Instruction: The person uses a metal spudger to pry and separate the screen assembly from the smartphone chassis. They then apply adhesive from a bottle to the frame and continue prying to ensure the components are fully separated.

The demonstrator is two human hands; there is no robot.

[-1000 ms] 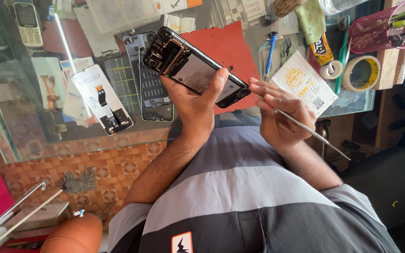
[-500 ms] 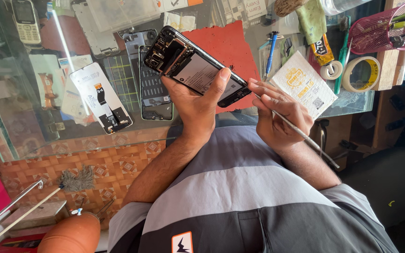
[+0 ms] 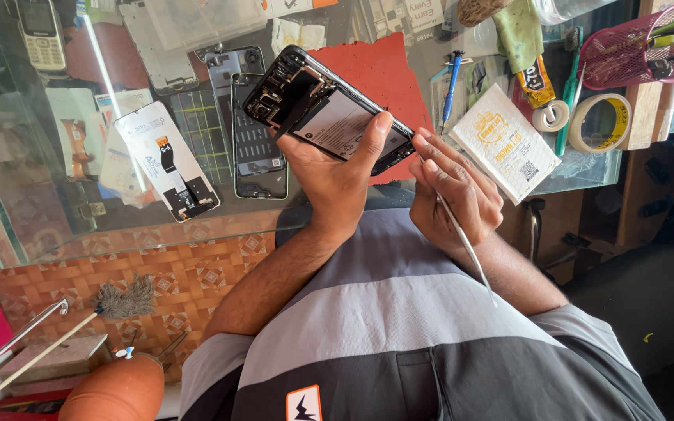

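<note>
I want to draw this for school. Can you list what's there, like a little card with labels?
Left hand: holds an opened phone, insides showing
Right hand: holds a thin metal tool, its tip at the phone's lower end
Table: glass top with a red mat
On table: phone back, blue screwdriver, tape rolls, pink basket
Clothes: grey striped shirt
</note>
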